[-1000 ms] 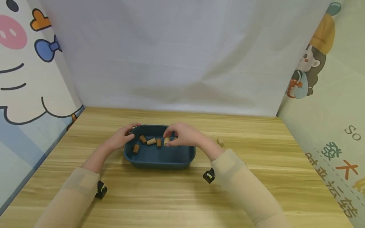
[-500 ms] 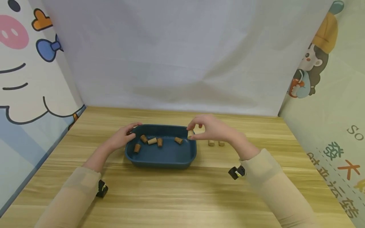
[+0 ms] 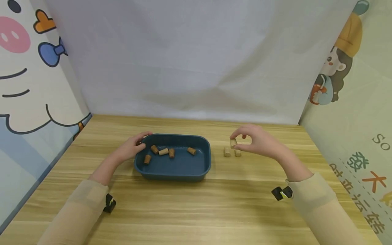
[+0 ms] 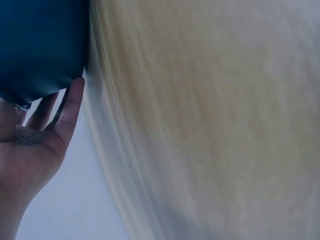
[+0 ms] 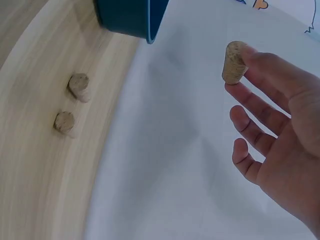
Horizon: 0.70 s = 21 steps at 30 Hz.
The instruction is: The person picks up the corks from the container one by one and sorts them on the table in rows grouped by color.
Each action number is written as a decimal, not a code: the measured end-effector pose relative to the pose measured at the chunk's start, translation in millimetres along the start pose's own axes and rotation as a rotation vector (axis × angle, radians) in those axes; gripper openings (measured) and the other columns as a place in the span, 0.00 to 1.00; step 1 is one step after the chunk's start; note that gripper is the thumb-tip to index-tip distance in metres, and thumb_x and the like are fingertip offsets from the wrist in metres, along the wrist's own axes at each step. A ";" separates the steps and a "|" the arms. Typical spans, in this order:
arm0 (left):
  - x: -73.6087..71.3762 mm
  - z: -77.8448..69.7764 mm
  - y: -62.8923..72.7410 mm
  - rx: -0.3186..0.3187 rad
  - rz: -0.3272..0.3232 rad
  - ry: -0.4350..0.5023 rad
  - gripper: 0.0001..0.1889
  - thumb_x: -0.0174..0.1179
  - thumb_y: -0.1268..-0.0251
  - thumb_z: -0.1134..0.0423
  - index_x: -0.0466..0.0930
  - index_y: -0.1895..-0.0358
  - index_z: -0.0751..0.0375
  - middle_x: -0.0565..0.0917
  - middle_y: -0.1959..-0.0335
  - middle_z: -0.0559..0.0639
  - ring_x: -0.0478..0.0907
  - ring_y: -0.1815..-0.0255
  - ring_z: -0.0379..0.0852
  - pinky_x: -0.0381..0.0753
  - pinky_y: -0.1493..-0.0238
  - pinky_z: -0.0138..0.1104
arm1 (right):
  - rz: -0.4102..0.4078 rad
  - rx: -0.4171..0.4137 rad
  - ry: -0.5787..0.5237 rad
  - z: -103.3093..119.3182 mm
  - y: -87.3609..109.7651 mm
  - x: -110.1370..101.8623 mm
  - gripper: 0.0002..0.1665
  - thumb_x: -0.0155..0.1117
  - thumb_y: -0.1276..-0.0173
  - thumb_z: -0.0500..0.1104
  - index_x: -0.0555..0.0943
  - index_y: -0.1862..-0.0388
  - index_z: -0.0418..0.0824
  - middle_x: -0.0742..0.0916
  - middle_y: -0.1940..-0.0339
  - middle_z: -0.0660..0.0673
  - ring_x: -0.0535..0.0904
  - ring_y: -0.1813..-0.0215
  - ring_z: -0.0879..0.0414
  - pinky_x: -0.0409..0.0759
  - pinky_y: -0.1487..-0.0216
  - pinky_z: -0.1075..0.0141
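Observation:
Pinched between thumb and fingertips, a light cork (image 5: 234, 63) is held by my right hand (image 3: 260, 142) above the table, right of the blue tray (image 3: 171, 173). Two more light corks stand side by side just below it, a left cork (image 3: 227, 152) and a right cork (image 3: 238, 153). My left hand (image 3: 130, 148) grips the tray's left end, thumb at the rim and fingers against the outer wall (image 4: 42, 45). Inside the tray lie several brown corks, among them one alone at the right (image 3: 191, 151), and a light cork (image 3: 163, 151) further left.
The wooden table (image 3: 183, 211) ends at a white cloth backdrop (image 3: 183, 68). Printed cartoon panels stand at the left (image 3: 30, 85) and right (image 3: 352, 112). A small black device (image 3: 109, 203) is worn at the left wrist, another device (image 3: 281, 193) at the right.
My right hand has lifted the light cork out of the tray and carried it right, over its rim, to above the two standing corks. The left hand keeps its place on the tray.

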<state>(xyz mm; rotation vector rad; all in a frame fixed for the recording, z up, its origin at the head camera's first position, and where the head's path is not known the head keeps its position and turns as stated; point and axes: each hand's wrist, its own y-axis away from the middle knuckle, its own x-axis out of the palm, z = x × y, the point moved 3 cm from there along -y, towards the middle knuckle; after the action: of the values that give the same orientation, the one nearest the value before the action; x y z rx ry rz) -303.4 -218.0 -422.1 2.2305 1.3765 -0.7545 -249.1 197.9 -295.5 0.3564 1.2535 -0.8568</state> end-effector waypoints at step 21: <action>0.9 2.0 -1.5 -0.006 0.001 -0.004 0.26 0.41 0.25 0.65 0.52 0.26 0.55 0.51 0.27 0.68 0.49 0.29 0.71 0.66 0.49 0.52 | -0.062 0.323 -0.074 -102.7 45.3 59.6 0.17 0.68 0.40 0.39 0.82 0.51 0.38 0.85 0.53 0.40 0.74 0.64 0.51 0.69 0.68 0.63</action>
<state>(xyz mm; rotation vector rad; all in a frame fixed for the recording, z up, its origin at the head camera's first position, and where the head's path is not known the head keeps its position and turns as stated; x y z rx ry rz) -304.9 -217.9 -424.3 2.2240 1.3733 -0.7539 -282.0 273.8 -392.1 0.5407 1.0624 -1.1192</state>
